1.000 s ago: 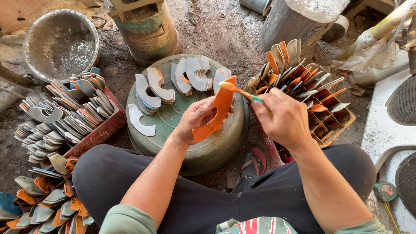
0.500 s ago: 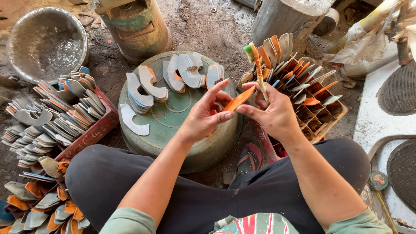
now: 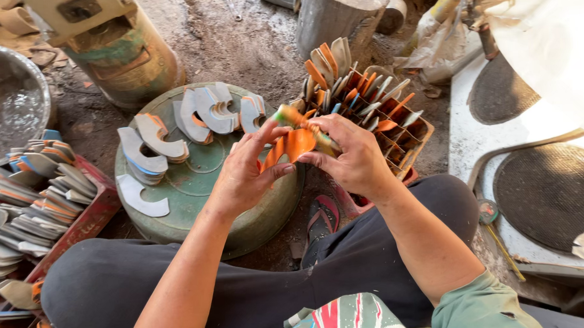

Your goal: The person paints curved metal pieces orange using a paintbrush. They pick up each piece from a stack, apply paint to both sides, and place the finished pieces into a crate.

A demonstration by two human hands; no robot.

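Orange curved piece (image 3: 296, 145) lies roughly crosswise, apparently, between both hands (image 3: 302, 160).

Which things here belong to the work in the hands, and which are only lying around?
In the work:
left hand
right hand
orange curved piece
brush
grey curved pieces on the green drum lid

Lying about:
metal bowl
sandal
round mat

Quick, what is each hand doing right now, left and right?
Left hand: closed on the orange curved piece, fingers pinching its left edge.
Right hand: closed, gripping the same piece and a green-tipped brush.
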